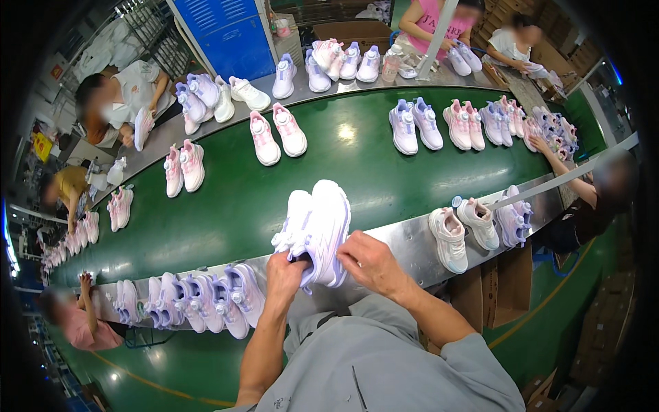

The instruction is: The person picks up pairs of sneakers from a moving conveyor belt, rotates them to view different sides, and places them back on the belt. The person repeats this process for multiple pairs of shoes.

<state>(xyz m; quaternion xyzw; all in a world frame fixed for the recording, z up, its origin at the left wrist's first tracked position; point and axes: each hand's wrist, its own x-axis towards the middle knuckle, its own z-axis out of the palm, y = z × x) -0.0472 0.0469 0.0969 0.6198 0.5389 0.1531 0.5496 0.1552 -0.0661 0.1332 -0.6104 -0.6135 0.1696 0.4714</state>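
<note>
I hold a pair of white and lilac sneakers [317, 223] together, soles turned outward, over the metal edge of the green conveyor belt [233, 206]. My left hand [285, 271] grips the heel end of the left shoe from below. My right hand [367, 261] clasps the heel of the right shoe. A row of lilac sneakers [199, 299] lies on the metal ledge just left of my left hand.
Pink pairs [278, 134] and lilac pairs [415, 123] ride on the belt. White and lilac shoes [473, 226] sit on the ledge to my right above a cardboard box [498, 288]. Other workers stand around the belt on all sides.
</note>
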